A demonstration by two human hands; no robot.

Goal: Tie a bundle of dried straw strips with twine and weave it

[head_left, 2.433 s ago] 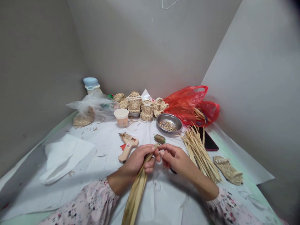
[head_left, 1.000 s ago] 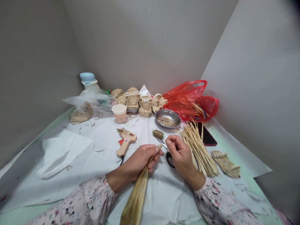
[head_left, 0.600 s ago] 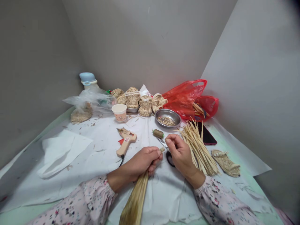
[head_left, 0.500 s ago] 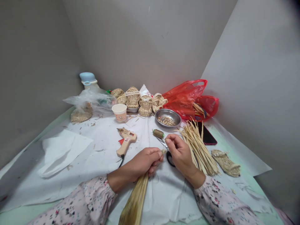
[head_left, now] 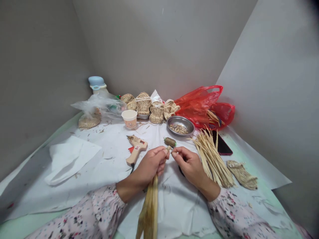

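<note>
My left hand (head_left: 155, 163) is closed round a bundle of dried plant leaves (head_left: 149, 209), yellow-brown and long, which hangs toward the table's front edge. Its pale tied-looking end (head_left: 168, 148) pokes out past the thumb. Close beside that end, my right hand (head_left: 187, 162) pinches thumb and fingers together; whatever is between them is too fine to make out. Just beyond both hands lies a spool of olive thread (head_left: 170, 142). Scissors are mostly hidden under my right hand, with a bit of black handle (head_left: 181, 171) showing.
A glue gun (head_left: 136, 149) lies left of my hands. Behind are a paper cup (head_left: 129, 119), woven straw pieces (head_left: 143, 104), a metal bowl (head_left: 171, 130) of scraps and a red bag (head_left: 194, 106). Right are pale straw strips (head_left: 214, 159), a phone (head_left: 224, 146) and a woven slipper (head_left: 243, 175).
My left hand has moved slightly up and away from me with the leaf bundle, which now hangs narrower. My right hand has come down and closer to the bundle's end, covering the scissors more.
</note>
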